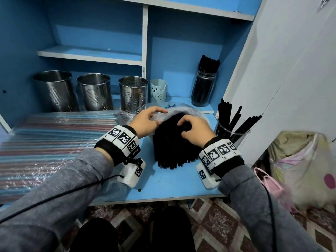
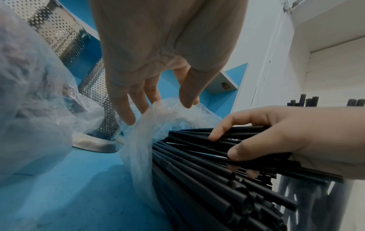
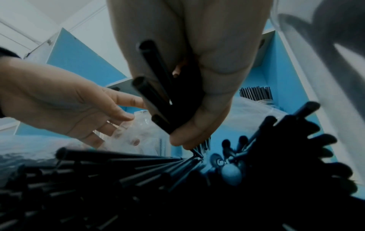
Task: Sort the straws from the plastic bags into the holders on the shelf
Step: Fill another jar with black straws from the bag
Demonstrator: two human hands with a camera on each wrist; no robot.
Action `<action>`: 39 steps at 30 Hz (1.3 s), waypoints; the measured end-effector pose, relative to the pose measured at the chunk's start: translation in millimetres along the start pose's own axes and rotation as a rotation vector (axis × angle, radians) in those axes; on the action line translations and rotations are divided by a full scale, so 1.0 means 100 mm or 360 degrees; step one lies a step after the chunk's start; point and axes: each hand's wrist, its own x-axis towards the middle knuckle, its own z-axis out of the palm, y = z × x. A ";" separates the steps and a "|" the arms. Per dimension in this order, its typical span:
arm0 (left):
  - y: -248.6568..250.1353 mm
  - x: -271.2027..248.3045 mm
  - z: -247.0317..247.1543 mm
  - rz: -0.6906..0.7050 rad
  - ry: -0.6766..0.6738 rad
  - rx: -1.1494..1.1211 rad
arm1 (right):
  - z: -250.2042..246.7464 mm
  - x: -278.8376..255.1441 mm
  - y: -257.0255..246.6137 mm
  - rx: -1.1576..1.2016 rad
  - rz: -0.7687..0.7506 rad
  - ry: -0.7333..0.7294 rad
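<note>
1. The blue shelf board [image 1: 169, 186] carries all things; sealed packs of striped coloured straws [image 1: 45, 142] cover its left part up to the front edge.
2. A pile of black plastic straws [image 1: 172, 148] lies in the middle of the board, its far end still inside a clear thin plastic bag [image 1: 192, 110].
3. Three perforated steel cylinder holders [image 1: 95, 91] stand in a row at the back left, and a small pale blue cup with a bear face [image 1: 157, 90] stands just beside them.
4. A tall clear jar full of black straws [image 1: 203, 88] stands at the back right; a second clear jar with black straws [image 1: 231, 128] is at the right edge.
5. The right hand [image 1: 195, 132] is curled around a few black straws on top of the pile.
6. The left hand [image 1: 145, 122] has relaxed, nearly straight fingers [image 2: 126, 112] that touch the bag's edge; it grips nothing.
</note>
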 end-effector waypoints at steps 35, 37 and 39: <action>0.76 -0.50 1.20 0.0307 -0.0596 -0.0630 | -1.34 -1.19 -0.41 0.0253 -0.0599 0.0512; 0.70 -0.54 1.27 0.0263 -0.0628 -0.0686 | -1.20 -1.15 -0.34 0.0103 -0.0564 0.0463; 0.64 -0.57 1.31 0.0216 -0.0596 -0.0746 | -1.07 -1.10 -0.27 0.0001 -0.0530 0.0376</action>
